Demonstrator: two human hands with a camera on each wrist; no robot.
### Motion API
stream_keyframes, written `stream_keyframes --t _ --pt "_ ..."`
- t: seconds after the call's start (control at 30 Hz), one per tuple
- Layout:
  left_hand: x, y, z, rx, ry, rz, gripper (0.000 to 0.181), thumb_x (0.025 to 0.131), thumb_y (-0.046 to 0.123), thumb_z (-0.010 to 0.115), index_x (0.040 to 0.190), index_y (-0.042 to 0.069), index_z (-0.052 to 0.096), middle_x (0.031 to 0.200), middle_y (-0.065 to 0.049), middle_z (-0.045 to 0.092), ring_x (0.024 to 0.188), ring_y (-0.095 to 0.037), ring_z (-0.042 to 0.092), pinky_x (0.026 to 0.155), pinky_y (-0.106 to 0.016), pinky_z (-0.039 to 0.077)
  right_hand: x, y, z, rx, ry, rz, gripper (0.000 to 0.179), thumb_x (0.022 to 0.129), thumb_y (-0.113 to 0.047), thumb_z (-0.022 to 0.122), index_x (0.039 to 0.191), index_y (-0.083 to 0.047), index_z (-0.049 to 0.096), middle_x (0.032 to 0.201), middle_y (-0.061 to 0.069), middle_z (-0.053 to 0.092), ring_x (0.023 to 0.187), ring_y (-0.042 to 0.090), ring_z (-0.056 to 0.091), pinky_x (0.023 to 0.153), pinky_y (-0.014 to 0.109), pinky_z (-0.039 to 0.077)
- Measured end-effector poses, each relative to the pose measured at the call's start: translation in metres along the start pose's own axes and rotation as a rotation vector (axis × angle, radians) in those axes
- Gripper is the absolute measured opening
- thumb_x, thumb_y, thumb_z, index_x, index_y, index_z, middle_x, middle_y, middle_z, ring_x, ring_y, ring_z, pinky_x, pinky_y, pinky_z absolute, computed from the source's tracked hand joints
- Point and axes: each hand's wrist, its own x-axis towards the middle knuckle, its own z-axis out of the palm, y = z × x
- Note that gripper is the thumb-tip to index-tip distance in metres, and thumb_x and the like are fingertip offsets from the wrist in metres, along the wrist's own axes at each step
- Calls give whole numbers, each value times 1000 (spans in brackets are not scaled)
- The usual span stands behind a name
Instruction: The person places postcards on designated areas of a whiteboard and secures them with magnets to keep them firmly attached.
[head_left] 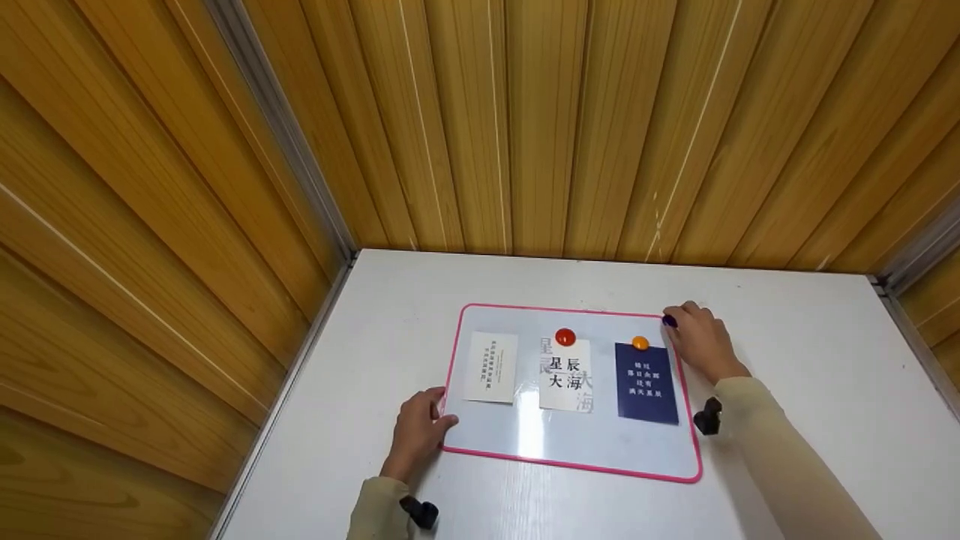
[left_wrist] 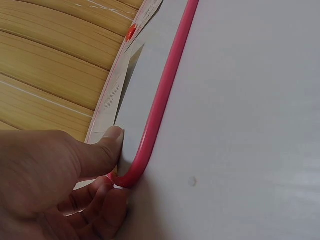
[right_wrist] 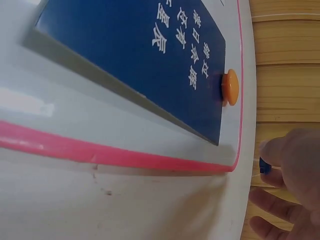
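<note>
A small whiteboard with a pink rim point(head_left: 570, 465) lies on the white table. My left hand point(head_left: 418, 429) grips its left edge near the lower corner, thumb point(left_wrist: 107, 150) on the face and fingers at the rim. At the upper right corner, my right hand point(head_left: 703, 343) pinches a small dark blue magnet point(right_wrist: 265, 166) between thumb and finger. Three cards lie on the board: a white card point(head_left: 491, 367) with small print, a white card point(head_left: 564, 394) under a red round magnet point(head_left: 565, 337), and a navy card point(head_left: 646, 405) under an orange magnet point(head_left: 640, 343).
The white tabletop point(head_left: 360, 330) extends around the board. Wood-look panels point(head_left: 540, 135) rise behind it and on the left, with a grey metal strip point(head_left: 289, 112) in the corner. Each wrist wears a black camera mount point(head_left: 707, 417).
</note>
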Motion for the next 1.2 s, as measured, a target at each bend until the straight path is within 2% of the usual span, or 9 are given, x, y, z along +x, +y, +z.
stream_keyframes --t 0.37,0.6,0.87,1.2 --pt "-1 0 2 11 0 -8 54 86 11 83 136 3 64 81 1 53 75 -15 48 66 -29 40 12 -22 2 33 -20 7 39 100 -14 66 134 4 61 126 29 57 110 47 56 96 63 45" --pt "1 -2 2 23 3 30 53 85 10 83 134 0 64 80 1 54 73 -14 47 64 -28 40 20 -39 4 37 -9 -41 37 99 -14 67 132 3 63 123 28 59 108 45 58 95 62 45" --pt "1 -1 2 28 1 36 53 86 10 83 134 0 64 80 1 54 74 -14 47 66 -29 40 28 -60 7 37 45 -104 36 98 -14 70 129 2 65 118 25 62 103 42 61 91 59 49" --pt "0 -1 0 6 0 22 52 87 10 82 135 1 64 83 -1 55 76 -15 48 67 -30 41 35 -81 14 46 29 -112 35 98 -18 70 128 0 66 116 22 63 100 39 61 90 57 49"
